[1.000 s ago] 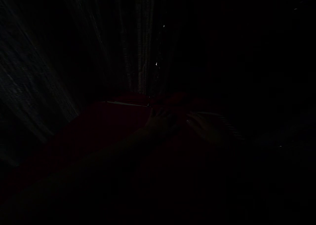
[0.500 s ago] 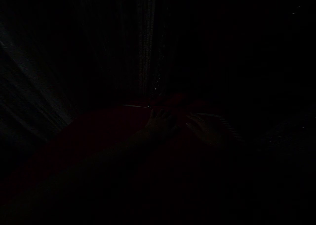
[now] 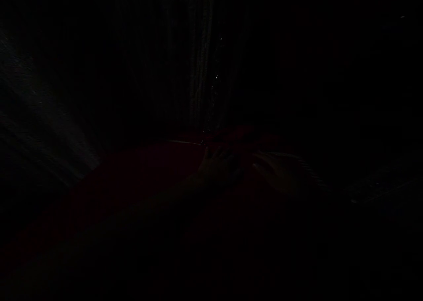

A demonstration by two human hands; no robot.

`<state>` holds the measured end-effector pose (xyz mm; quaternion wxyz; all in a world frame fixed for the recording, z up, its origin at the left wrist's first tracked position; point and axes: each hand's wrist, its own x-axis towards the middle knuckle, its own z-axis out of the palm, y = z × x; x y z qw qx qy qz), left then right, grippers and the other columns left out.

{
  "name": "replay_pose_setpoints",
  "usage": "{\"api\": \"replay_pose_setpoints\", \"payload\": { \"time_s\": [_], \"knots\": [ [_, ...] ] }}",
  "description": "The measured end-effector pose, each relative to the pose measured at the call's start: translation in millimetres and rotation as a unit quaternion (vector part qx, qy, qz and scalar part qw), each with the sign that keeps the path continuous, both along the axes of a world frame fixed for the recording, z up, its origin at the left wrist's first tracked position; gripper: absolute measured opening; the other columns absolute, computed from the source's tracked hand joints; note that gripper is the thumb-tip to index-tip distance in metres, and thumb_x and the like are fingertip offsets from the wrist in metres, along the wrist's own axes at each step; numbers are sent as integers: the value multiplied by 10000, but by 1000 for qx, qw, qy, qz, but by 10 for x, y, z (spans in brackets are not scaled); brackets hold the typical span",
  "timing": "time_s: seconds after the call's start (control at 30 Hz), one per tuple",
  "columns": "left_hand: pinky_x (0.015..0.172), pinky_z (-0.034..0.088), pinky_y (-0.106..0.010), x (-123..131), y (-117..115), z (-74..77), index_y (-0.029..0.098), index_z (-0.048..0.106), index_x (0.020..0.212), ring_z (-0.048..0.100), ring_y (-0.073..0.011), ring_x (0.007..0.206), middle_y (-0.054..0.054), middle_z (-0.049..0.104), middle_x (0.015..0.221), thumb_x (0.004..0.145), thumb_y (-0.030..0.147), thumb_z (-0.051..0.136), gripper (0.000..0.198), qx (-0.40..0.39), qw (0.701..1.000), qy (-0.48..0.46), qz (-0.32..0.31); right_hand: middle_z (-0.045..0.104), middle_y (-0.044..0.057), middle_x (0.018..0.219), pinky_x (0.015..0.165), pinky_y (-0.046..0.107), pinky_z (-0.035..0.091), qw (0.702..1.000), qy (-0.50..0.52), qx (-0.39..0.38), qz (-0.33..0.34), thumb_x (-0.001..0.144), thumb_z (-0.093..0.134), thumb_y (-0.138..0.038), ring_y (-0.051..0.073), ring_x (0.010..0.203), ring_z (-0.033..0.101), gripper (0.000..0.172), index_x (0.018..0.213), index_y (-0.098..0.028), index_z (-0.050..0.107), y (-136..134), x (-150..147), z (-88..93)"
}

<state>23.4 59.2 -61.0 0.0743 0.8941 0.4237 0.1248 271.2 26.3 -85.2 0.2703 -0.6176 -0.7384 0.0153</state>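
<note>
On red fabric [image 3: 142,171], apparently, lie left hand [image 3: 219,168] and right hand [image 3: 278,174]; I cannot tell either grip.

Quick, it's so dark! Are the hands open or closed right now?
Left hand: too dark to tell if it's open or closed.
Right hand: looks open, fingers stretched out; nothing visibly held.

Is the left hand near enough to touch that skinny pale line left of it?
Probably yes: the pale line seems to end just beyond the left hand, with nothing visible between them, though it's very dark.
</note>
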Motion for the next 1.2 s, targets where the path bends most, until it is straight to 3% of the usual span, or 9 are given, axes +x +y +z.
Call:
{"api": "replay_pose_setpoints", "payload": {
  "time_s": [0.1,0.47,0.67,0.9,1.2],
  "knots": [
    [1319,124,-792,2,-5,-1,284,551,1621,322,-423,1656,-123,428,1766,1089,676,406,677,-6,1000,-2,3,578,101,1596,1335,641,344,1000,12,-22,4,994,456,-659,342,1515,537,694,1460,-197,681,-4,18,-21],
    [1332,115,-770,5,-34,60,285,525,1642,291,-397,1676,-117,388,1788,1096,654,414,668,-20,1000,5,7,628,126,1536,1294,593,429,1000,2,30,2,990,449,-647,343,1452,596,708,1416,-145,709,22,57,-10],
    [1331,130,-770,8,-28,48,296,513,1649,285,-403,1678,-110,384,1791,1089,671,406,682,-15,1000,10,11,603,130,1564,1316,631,386,1000,-7,-12,4,985,435,-684,364,1490,562,753,1453,-155,698,25,111,-73],
    [1328,128,-770,10,-28,56,298,531,1635,285,-411,1675,-113,392,1787,1093,666,417,665,-17,1000,6,9,615,126,1551,1304,633,404,999,-34,11,15,1009,463,-629,350,1469,581,685,1440,-154,705,7,118,-66],
    [1332,125,-772,14,-85,100,267,520,1648,316,-406,1663,-121,384,1789,1109,652,411,671,-21,1000,12,9,647,154,1500,1263,636,452,1000,-7,21,-20,933,444,-657,380,1419,617,761,1387,-129,750,-48,-91,142]
  ]
}}
